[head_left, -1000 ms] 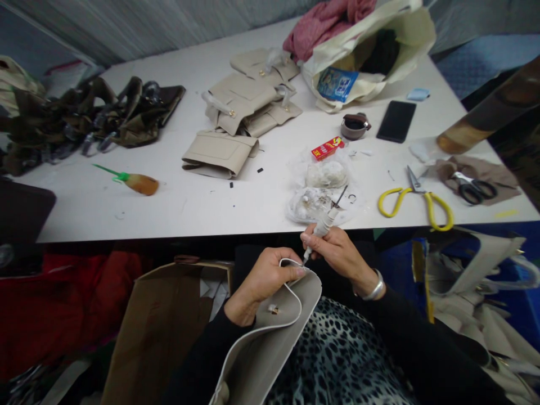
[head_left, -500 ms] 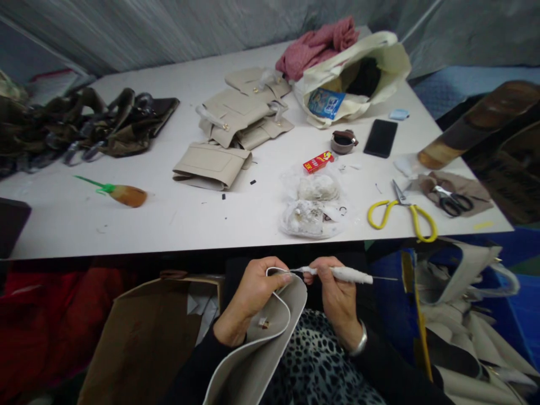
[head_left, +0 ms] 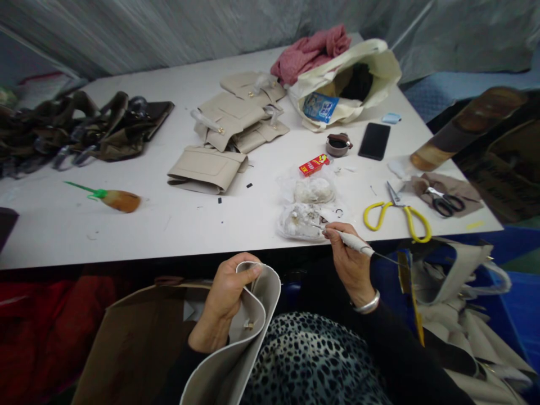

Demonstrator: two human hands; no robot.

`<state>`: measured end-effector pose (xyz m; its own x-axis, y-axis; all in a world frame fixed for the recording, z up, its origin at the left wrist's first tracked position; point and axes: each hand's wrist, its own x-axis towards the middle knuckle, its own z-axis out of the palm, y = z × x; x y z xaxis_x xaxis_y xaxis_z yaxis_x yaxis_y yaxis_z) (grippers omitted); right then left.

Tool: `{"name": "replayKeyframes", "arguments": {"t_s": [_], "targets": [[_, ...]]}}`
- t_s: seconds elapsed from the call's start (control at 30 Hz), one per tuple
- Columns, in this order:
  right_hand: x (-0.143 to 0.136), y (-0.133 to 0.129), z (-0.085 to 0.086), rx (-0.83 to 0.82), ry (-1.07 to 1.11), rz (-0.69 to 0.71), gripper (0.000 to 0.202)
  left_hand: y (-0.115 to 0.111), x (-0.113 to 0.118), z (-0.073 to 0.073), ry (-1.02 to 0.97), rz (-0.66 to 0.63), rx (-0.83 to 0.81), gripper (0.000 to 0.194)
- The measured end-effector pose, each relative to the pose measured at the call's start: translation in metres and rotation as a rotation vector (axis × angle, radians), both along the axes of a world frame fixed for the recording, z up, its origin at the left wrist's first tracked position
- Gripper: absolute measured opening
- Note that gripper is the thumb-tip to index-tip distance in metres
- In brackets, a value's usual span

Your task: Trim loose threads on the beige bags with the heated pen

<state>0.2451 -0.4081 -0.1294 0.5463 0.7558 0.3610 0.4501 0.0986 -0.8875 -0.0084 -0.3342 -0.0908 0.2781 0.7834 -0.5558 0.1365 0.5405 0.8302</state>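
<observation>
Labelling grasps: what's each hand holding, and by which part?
Left hand: beige piece, pinched at its curved upper edge. Right hand: thin-tipped tool, by its white handle.

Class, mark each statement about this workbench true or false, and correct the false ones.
1. The left hand holds the beige piece. True.
2. The right hand holds the yellow-handled scissors. False: the right hand holds a white-handled tool; the yellow-handled scissors lie on the table.
3. The green-tipped bottle lies on its side. True.
4. The phone is inside the cream bag. False: the phone lies on the table, outside the cream bag.
5. The black-handled scissors lie on a brown cloth. True.
</observation>
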Motion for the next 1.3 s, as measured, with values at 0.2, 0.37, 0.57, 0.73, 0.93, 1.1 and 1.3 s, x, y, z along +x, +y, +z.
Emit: {"name": "replayKeyframes", "arguments": {"t_s": [0.2, 0.37, 0.57, 0.73, 0.93, 1.1, 1.3], "targets": [[0.002, 0.002, 0.001, -0.002, -0.055, 0.029, 0.013, 0.007, -0.001, 0.003, -0.048, 0.089, -0.072, 0.039], [0.003, 0.006, -0.001, -0.024, -0.119, 0.045, 0.014, 0.008, 0.0, 0.0, -0.077, 0.072, -0.106, 0.045], [0.004, 0.007, -0.003, -0.007, -0.236, 0.065, 0.014, 0.008, -0.001, 0.002, -0.092, 0.034, -0.109, 0.044], [0.001, 0.0, 0.004, 0.04, -0.171, 0.006, 0.013, 0.005, -0.003, 0.005, -0.088, -0.022, -0.109, 0.043], [-0.03, -0.008, 0.024, -0.045, 0.462, 0.405, 0.018, 0.0, -0.001, -0.002, -0.124, -0.108, -0.084, 0.038], [-0.041, -0.007, 0.026, -0.143, 0.61, 0.587, 0.022, 0.0, 0.001, -0.006, -0.175, -0.209, -0.115, 0.037], [-0.036, -0.004, 0.024, -0.167, 0.612, 0.63, 0.019, 0.002, 0.0, -0.008, -0.195, -0.261, -0.125, 0.034]]}}
